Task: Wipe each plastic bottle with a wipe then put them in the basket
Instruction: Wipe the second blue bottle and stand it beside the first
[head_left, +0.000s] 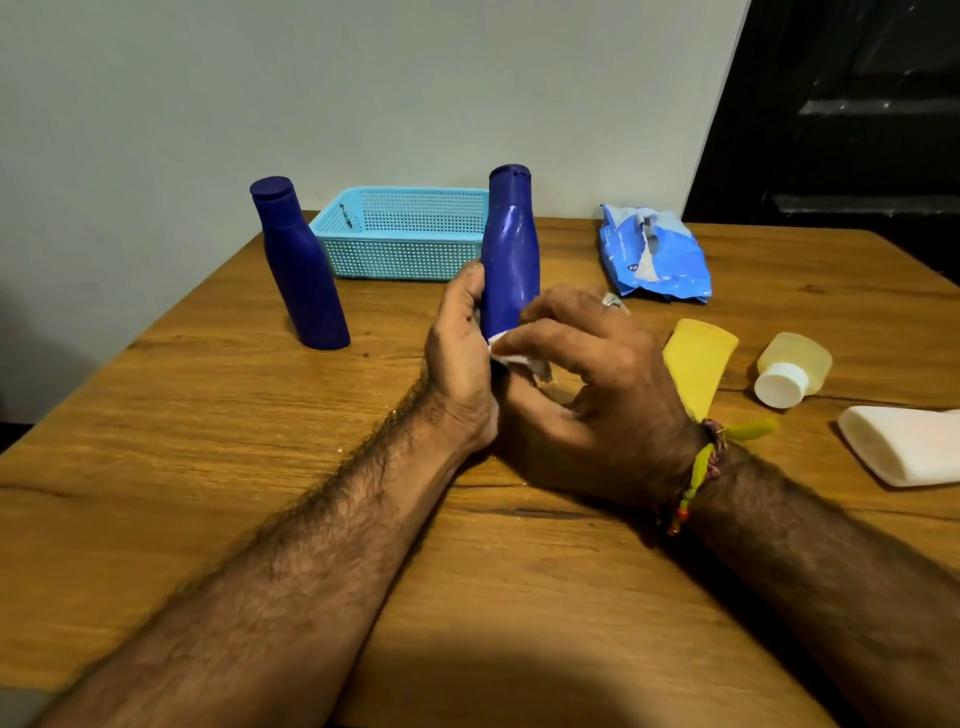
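We hold the upright dark-blue bottle (509, 254) in our left hand (460, 358), fingers wrapped round it, while right-hand (597, 379) fingers pinch the wipe (511, 353) against its base, mid-wipe; next, we judge, comes the empty basket (400, 234).

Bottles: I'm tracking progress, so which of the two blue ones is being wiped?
The blue bottle in front of the basket, gripped by the left hand; the right hand presses a wipe against it. The other blue bottle stands untouched.
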